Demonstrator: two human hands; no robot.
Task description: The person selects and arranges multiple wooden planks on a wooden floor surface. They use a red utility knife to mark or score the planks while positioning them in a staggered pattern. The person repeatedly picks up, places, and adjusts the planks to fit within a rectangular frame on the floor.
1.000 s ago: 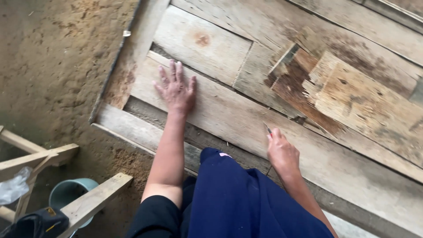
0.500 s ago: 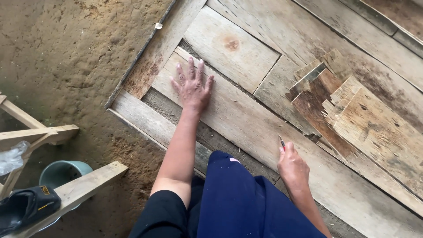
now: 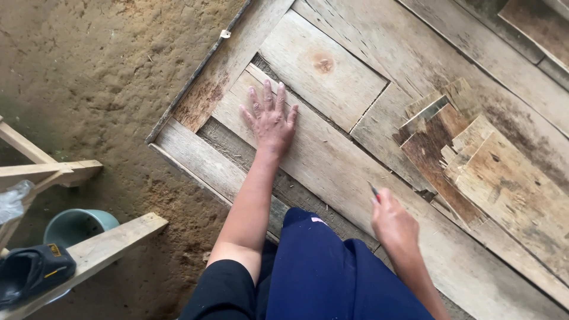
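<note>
- Head view: the long plank is pale, weathered wood, lying slantwise among other old boards on the dirt floor.
- The left hand lies flat on the upper end of the long plank, palm down, arm straight, fingers spread and released, grasping nothing.
- The right hand hovers over the lower part of the long plank, curled into a clench around a thin pencil whose tip pokes out above the knuckles.
- A blue-clad knee rests at the plank's lower edge, between the two arms.
- To the right of the long plank sits a stack of peeling plywood scraps; above it, a short square board with a knot.
- Well to the left of the long plank, on the dirt, stand a teal bucket, a wooden frame and a black sandal.
</note>
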